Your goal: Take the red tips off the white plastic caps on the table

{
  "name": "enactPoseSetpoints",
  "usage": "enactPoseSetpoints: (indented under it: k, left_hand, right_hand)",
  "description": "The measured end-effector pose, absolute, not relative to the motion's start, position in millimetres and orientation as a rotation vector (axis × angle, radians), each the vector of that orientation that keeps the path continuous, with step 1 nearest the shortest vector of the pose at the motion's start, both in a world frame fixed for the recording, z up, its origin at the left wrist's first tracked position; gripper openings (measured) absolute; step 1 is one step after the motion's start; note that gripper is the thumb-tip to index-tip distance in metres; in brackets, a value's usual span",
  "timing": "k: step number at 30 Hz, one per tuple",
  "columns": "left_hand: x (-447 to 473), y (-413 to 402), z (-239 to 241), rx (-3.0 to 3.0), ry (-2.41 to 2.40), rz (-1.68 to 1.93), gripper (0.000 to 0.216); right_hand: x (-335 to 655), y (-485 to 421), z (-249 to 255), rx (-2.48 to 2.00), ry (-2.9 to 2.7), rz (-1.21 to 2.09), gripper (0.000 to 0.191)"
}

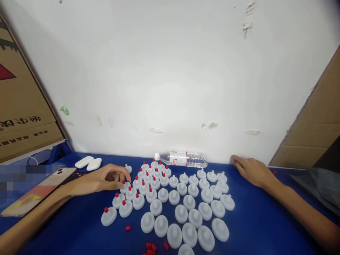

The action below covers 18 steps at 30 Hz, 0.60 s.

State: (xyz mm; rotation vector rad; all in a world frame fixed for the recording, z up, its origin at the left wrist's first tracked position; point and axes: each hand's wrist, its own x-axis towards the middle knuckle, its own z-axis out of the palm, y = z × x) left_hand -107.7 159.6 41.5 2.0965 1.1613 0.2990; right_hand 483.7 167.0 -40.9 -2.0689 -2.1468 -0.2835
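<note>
Many white round caps (183, 205) stand in rows on the blue table (260, 223). Those at the left (138, 200) wear small red tips; the ones at the right are bare. My left hand (103, 179) rests at the left end of the rows, fingers curled and pinched beside a red-tipped cap (124, 186); what they hold is too small to make out. My right hand (251, 170) lies on the table near the wall, right of the caps, fingers bent down on the surface with nothing visible in them. Loose red tips (151, 247) lie near the front edge.
A clear water bottle (183, 158) lies on its side against the white wall. Two white oval cases (89, 163) and a phone (39, 193) sit at the left. Cardboard boxes (21, 106) stand at left and at the right (313, 131). A dark bag (318, 186) lies far right.
</note>
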Motion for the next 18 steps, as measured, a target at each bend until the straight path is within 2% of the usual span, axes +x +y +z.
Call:
enactPoseSetpoints:
  k: [5,15,18]
  left_hand:
    - [-109,165,40,2.037,1.182,0.332,0.041]
    - [-69,133,50,2.026,1.257,1.134,0.044]
    - [-52,116,41,2.135,1.306,1.429,0.031]
  right_hand:
    - [483,166,-40,-2.065,-2.151,-0.278,0.03]
    - [485,166,-41,-2.059,-2.15,-0.257,0.028]
    - [485,166,-40,-2.066,-2.152,-0.26,0.027]
